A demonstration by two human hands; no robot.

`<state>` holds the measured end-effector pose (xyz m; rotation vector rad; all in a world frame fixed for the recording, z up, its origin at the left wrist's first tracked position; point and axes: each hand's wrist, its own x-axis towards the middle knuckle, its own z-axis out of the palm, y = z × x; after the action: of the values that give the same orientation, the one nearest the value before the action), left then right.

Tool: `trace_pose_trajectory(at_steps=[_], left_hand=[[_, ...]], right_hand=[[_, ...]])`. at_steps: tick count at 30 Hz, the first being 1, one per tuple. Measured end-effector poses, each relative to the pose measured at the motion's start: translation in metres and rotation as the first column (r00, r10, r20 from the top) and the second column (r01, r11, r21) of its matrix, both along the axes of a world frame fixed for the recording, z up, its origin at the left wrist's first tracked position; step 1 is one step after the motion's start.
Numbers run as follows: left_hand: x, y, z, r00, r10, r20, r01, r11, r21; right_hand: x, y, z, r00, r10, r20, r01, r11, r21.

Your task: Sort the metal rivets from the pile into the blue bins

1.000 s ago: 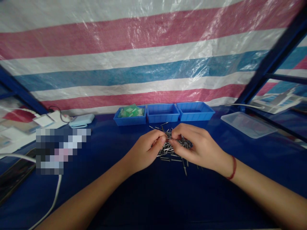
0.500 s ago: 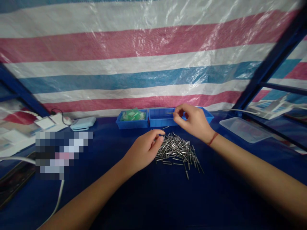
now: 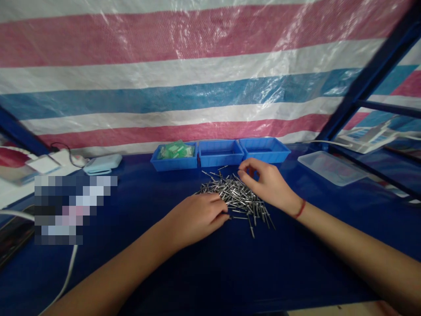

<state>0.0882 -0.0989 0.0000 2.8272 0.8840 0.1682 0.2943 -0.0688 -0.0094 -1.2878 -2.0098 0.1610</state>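
Note:
A heap of small metal pins (image 3: 238, 197) lies on the blue table cover (image 3: 210, 267). My left hand (image 3: 197, 217) rests low at the heap's near left edge, fingers stretched out flat and touching the nearest pins. My right hand (image 3: 268, 184), with a red cord at the wrist, hovers over the heap's far right side. Its fingers are loosely curved, with a gap between thumb and forefinger and nothing visible in them. Behind the heap stand three blue trays: the left tray (image 3: 174, 163) holds green packets (image 3: 174, 150); I cannot see into the middle tray (image 3: 219, 160) or the right tray (image 3: 265, 156).
A clear plastic lid (image 3: 330, 167) lies at the right. A pale blue device (image 3: 101, 163), white boxes and a white cable (image 3: 70, 272) are at the left, with a dark phone (image 3: 13, 237) at the left edge. A striped tarp hangs behind; blue frame bars (image 3: 362, 74) rise at the right.
My right hand carried a pin from the heap to the trays, then came back down to the heap without it. My left hand lowered from a pinch to lie flat at the heap's edge.

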Motion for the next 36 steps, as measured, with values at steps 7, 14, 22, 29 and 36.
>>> trace_pose_trajectory(at_steps=[7, 14, 22, 29, 36], left_hand=[[0.007, -0.002, -0.001, 0.995, 0.004, -0.102, 0.0, 0.999, 0.038], [0.01, -0.003, -0.008, 0.994, 0.021, -0.108, -0.011, 0.995, 0.098], [0.009, -0.002, -0.004, 0.909, 0.281, 0.309, -0.252, 0.959, -0.13], [0.01, 0.0, 0.0, 0.771, 0.343, 0.537, -0.311, 0.938, -0.152], [0.009, -0.001, -0.002, 0.692, 0.355, 0.628, -0.316, 0.932, -0.178]], right_hand=[[-0.011, -0.026, 0.003, 0.978, 0.2, -0.05, -0.201, 0.98, -0.006], [-0.012, -0.032, 0.004, 0.965, 0.261, -0.035, -0.262, 0.964, -0.042], [-0.015, -0.033, 0.005, 0.955, 0.24, -0.172, -0.263, 0.956, -0.126], [-0.018, -0.032, 0.004, 0.899, 0.238, -0.367, -0.361, 0.878, -0.315], [-0.021, -0.035, 0.011, 0.792, 0.182, -0.583, -0.491, 0.757, -0.431]])
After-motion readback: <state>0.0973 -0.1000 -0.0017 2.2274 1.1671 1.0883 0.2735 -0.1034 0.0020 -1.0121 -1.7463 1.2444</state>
